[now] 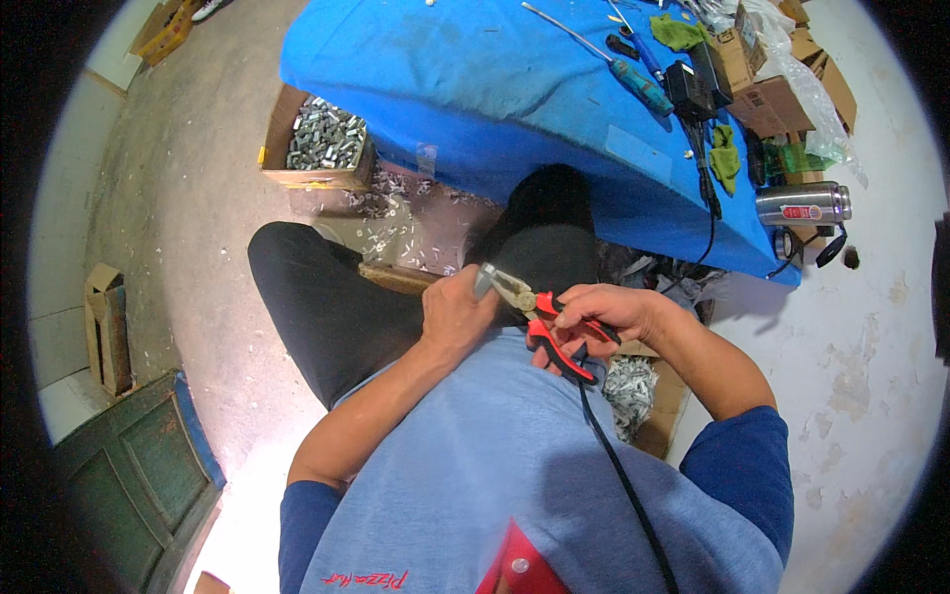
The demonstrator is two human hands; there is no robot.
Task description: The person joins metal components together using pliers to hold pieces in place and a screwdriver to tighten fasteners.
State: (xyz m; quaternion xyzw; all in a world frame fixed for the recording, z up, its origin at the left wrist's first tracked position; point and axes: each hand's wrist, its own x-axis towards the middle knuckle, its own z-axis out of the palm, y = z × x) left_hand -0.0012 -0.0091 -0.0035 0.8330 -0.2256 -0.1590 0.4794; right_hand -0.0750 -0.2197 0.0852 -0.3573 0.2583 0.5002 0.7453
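Note:
My right hand (pixel 606 309) grips the red-and-black handles of a pair of pliers (pixel 539 315), held over my lap. The pliers' metal jaws point left and close on a small metal piece (pixel 482 283) that my left hand (pixel 452 313) pinches between its fingers. Both hands meet just in front of my grey-blue shirt, above my black trousers (pixel 327 307). How much of the small piece sits inside the fist is hidden.
A blue-covered table (pixel 475 89) stands ahead with screwdrivers (pixel 633 79), a black adapter, green cloths, cardboard boxes and a steel flask (pixel 802 203). A carton of small metal parts (pixel 322 144) sits on the floor left; another one (pixel 633 391) is by my right side. A black cord hangs down my chest.

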